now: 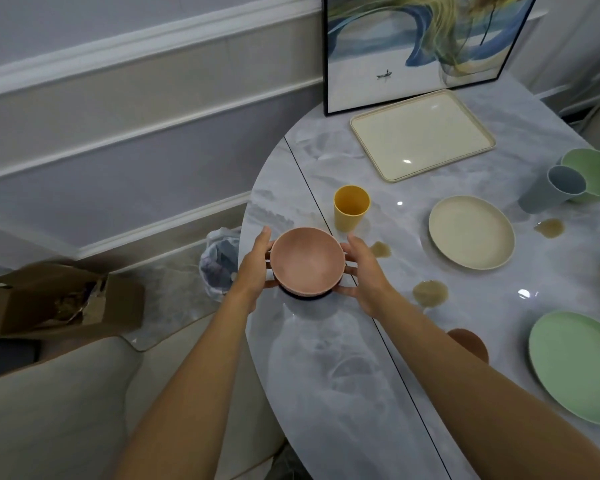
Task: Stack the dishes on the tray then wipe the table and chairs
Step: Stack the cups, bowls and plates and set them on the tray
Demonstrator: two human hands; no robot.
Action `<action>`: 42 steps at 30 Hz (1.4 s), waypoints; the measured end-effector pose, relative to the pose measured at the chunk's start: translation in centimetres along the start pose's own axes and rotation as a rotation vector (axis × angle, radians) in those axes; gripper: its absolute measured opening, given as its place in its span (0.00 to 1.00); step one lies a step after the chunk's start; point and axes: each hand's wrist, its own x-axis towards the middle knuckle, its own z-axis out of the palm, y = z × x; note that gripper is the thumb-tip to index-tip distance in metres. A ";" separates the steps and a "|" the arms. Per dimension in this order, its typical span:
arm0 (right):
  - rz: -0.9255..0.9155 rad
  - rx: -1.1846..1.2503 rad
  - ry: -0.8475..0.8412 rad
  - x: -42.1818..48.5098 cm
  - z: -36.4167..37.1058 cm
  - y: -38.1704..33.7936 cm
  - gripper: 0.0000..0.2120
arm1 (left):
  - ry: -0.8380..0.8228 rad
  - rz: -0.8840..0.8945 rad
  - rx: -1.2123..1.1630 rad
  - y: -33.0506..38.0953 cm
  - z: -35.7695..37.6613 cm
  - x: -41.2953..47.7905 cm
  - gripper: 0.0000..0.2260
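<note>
Both hands cup the pink bowl (307, 263): left hand (253, 268) on its left wall, right hand (362, 275) on its right, fingers wrapped. Bowl sits near the table (326, 358) edge, on something dark, possibly another dish; too hidden to call. Lift level and carry clear of the yellow cup (351, 207) to the cream tray (421, 135) by the far wall. Brown spills (430, 292) dot the marble-look top. Cream plate (471, 232) and green plate (575, 365) wait on the right. Framed picture (416, 46) leans behind the tray.

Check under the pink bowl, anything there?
A dark rim shows just below the pink bowl, held between both hands. It may be another dish; the bowl covers the rest.
</note>
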 end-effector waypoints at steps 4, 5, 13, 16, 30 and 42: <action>0.025 -0.009 0.035 0.1 0.4 0.1 0.23 | 0.001 -0.002 0.014 -0.5 -0.1 -0.1 0.28; 0.030 -0.018 0.050 0.1 0.5 0.2 0.24 | -0.003 -0.008 0.016 -0.6 -0.1 0.0 0.28; 0.068 -0.075 0.077 0.5 0.7 0.0 0.28 | -0.042 -0.021 0.079 -1.0 -0.1 0.5 0.24; 0.099 -0.086 0.090 0.5 0.8 0.1 0.29 | -0.053 -0.036 0.088 -1.2 0.0 0.7 0.24; 0.155 0.081 0.087 -0.7 -0.4 1.5 0.31 | -0.148 -0.093 0.093 -1.5 1.5 0.7 0.24; 0.159 0.232 0.191 -6.3 -4.4 4.9 0.28 | -0.229 -0.031 0.279 -3.2 5.7 -2.7 0.24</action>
